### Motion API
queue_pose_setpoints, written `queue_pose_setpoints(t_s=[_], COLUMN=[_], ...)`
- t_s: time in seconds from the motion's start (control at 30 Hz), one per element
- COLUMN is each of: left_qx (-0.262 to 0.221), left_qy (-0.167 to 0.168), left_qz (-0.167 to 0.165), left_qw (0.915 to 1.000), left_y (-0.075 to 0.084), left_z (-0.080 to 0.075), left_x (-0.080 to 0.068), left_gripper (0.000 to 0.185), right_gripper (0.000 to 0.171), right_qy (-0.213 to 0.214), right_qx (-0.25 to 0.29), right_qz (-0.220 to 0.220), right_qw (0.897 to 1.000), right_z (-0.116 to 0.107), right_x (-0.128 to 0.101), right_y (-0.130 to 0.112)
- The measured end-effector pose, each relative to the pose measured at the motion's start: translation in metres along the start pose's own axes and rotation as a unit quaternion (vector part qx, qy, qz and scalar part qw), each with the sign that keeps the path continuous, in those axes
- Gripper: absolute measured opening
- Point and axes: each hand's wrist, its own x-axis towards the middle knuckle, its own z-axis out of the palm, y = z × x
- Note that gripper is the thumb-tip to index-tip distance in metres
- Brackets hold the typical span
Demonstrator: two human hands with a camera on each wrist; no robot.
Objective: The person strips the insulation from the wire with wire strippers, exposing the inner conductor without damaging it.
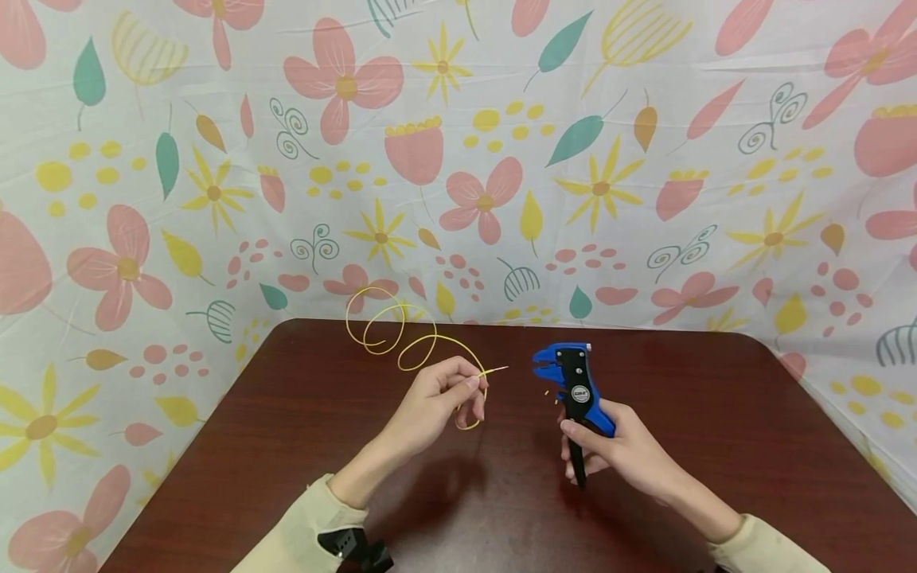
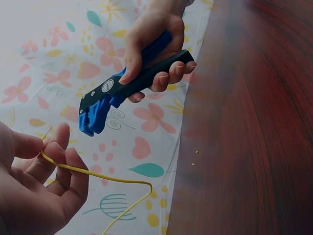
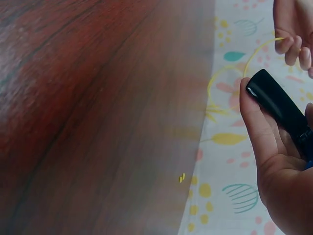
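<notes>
My left hand (image 1: 435, 402) pinches a thin yellow wire (image 2: 88, 172) near one end, between thumb and index finger. Past the fingertips, the short tip (image 1: 500, 368) looks bare of its yellow covering and points right. The rest of the wire trails in loose loops behind the hand. In my right hand (image 1: 626, 450) is a blue and black wire stripper (image 1: 575, 374), gripped by its handles. Its blue jaws face left toward the wire end, apart from it. The left wrist view shows nothing between those jaws.
Two tiny yellow bits (image 3: 181, 177) lie on the dark reddish-brown wooden table (image 1: 286, 446), near the stripper. Behind the table's far edge hangs a white cloth (image 1: 501, 263) with flowers and leaves. A black strap device (image 1: 354, 549) sits on the left sleeve.
</notes>
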Motion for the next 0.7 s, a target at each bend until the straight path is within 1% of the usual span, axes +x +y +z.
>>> queue_pose_setpoints(t_s=[0.23, 0.3, 0.7], left_qx=[-0.027, -0.028, -0.007], left_qy=[0.017, 0.02, 0.002], left_qz=[-0.013, -0.014, 0.002], left_qw=[0.9994, 0.9993, 1.0], left_y=[0.003, 0.004, 0.002], left_z=[0.002, 0.002, 0.002], left_x=[0.0, 0.0, -0.001], left_gripper=[0.013, 0.014, 0.012], right_gripper=[0.028, 0.028, 0.024], right_qy=[-0.005, -0.008, -0.025], right_qx=[0.007, 0.009, 0.013], right_qz=[-0.006, -0.009, -0.022], right_qw=[1.0, 1.0, 0.999], right_z=[0.005, 0.007, 0.013], right_x=[0.003, 0.004, 0.008], right_y=[-0.001, -0.001, -0.002])
